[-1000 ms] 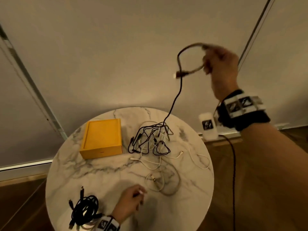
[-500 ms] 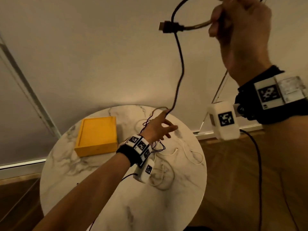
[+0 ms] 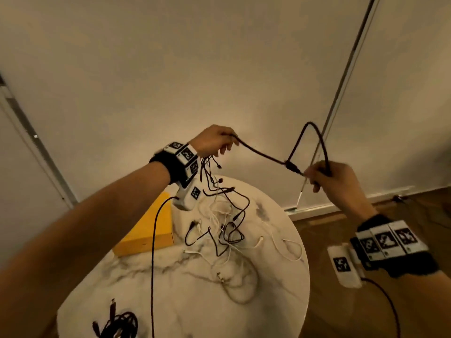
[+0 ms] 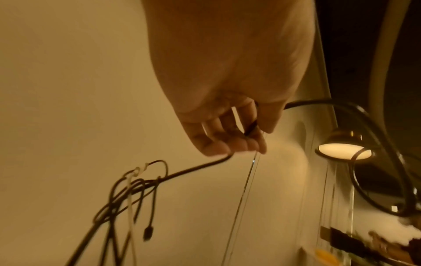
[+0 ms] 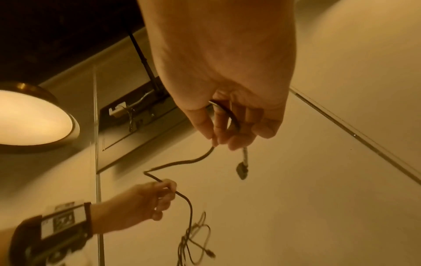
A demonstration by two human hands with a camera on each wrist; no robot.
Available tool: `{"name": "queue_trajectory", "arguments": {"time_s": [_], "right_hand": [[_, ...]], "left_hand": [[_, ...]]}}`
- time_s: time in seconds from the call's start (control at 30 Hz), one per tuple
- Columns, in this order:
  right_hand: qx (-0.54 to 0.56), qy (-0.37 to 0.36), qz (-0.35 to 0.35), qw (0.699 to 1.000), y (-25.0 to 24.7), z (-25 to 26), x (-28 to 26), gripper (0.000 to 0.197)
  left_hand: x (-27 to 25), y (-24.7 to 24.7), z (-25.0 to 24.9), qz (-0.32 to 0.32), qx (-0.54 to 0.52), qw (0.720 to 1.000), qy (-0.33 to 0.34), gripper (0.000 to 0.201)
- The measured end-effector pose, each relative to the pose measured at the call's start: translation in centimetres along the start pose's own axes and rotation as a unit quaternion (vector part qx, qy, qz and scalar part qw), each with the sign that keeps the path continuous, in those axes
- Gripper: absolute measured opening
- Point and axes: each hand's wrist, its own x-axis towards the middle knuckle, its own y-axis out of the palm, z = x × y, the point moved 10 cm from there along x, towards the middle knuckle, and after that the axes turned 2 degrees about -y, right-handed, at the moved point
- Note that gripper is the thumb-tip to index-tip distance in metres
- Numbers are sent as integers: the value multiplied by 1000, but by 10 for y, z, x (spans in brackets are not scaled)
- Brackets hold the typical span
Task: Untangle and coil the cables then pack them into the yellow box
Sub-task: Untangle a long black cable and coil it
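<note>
Above the round white marble table, the right hand grips a loop of thick dark cable. The left hand pinches that cable further along, thin black and white cables dangling tangled beneath, beside the flat yellow box.

Box left of cable tangle on table; coil prob. nearest.

yellow box: far side behind left forearm | black coil: cut by bottom edge
</note>
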Motion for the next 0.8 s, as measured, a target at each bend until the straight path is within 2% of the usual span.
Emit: {"name": "queue_trajectory", "arguments": {"time_s": [0.03, 0.1, 0.17, 0.2, 0.23, 0.3, 0.33, 0.4, 0.5, 0.6, 0.7, 0.73, 0.8], "right_hand": [[-18, 17, 26, 999, 10, -13, -4, 9], [-39, 45, 85, 995, 32, -31, -12, 7], [-21, 63, 106, 992, 44, -41, -18, 14], [-6, 65, 103, 993, 45, -42, -19, 16], [4, 58, 100, 993, 46, -41, -19, 16], [3, 47, 96, 994, 46, -41, -18, 12], [1, 49, 99, 994, 48, -42, -18, 10], [5, 59, 101, 993, 53, -47, -20, 9], [29, 80, 72, 994, 51, -55, -23, 15], [53, 98, 63, 992, 50, -62, -26, 16], [49, 96, 72, 992, 54, -67, -26, 16], [45, 96, 74, 992, 56, -68, -27, 16], [35, 101, 76, 991, 60, -71, -32, 15]], "left_hand": [[-3, 1, 5, 15, -18, 1000, -10, 26], [-6, -12, 11, -12, -126, 992, -10, 24], [-7, -31, 16, -37, -278, 960, 4, 25], [-7, -33, 17, -29, -318, 948, 2, 25], [-6, -29, 21, -15, -306, 952, -8, 25], [-8, -10, 26, 21, -139, 990, -31, 27], [-10, 0, 27, 41, -56, 997, -32, 28], [-12, 3, 24, 42, 7, 999, -6, 27], [-18, -21, 4, -21, -20, 999, 33, 19], [-25, -34, -29, -14, -106, 993, 59, 22], [-31, -46, -53, -17, -166, 983, 84, 34], [-33, -45, -54, -16, -149, 986, 79, 38], [-37, -31, -48, 4, -50, 997, 60, 42]]}}
